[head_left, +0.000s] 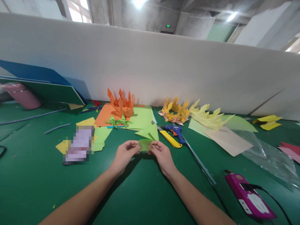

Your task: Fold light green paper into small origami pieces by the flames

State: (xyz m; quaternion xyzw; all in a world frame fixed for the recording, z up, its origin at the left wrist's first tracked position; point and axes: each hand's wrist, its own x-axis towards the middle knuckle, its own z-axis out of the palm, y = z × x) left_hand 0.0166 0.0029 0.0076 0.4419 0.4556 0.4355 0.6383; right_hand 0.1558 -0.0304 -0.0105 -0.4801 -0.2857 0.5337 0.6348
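Observation:
A small piece of green paper (144, 145) is held up between my two hands, above the green table. My left hand (127, 154) pinches its left edge between thumb and fingers. On the right edge, my right hand (162, 155) grips it the same way. Just beyond the hands lie light green paper sheets (142, 117). To the right of my right hand are a yellow utility knife (170, 139) and a blue hot glue gun (179, 132). Small folded green paper pieces (118, 121) sit beyond my left hand.
An orange paper crown (122, 104), a golden one (175, 111) and a pale yellow one (208, 115) stand along the white partition (145, 68). A purple power strip (249, 197) with a cord lies front right. A blurred-out object (81, 145) and a pink bottle (23, 95) are left.

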